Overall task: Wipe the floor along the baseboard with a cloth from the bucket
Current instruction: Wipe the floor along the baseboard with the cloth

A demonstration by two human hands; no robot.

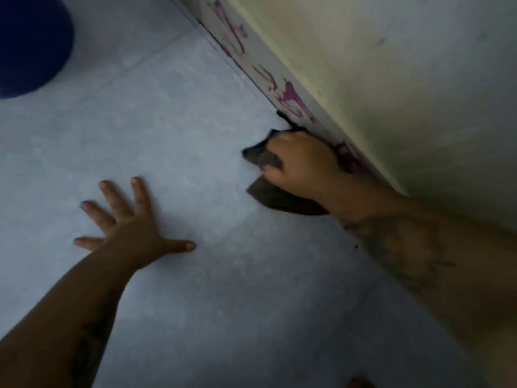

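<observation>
My right hand (pixel 300 161) is closed on a dark grey cloth (pixel 279 198) and presses it onto the floor right against the baseboard (pixel 268 65). Cloth corners stick out left of the fingers and below the wrist. The baseboard is white with magenta marks and runs diagonally from top centre to the right. My left hand (pixel 131 219) lies flat on the grey tiled floor (pixel 173 121), fingers spread, holding nothing, about a hand's width left of the cloth. A dark blue bucket (pixel 30 43) stands at the top left corner, partly cut off.
A pale wall (pixel 405 79) rises above the baseboard on the right. A tile joint crosses the floor diagonally near the bucket. The picture is blurred.
</observation>
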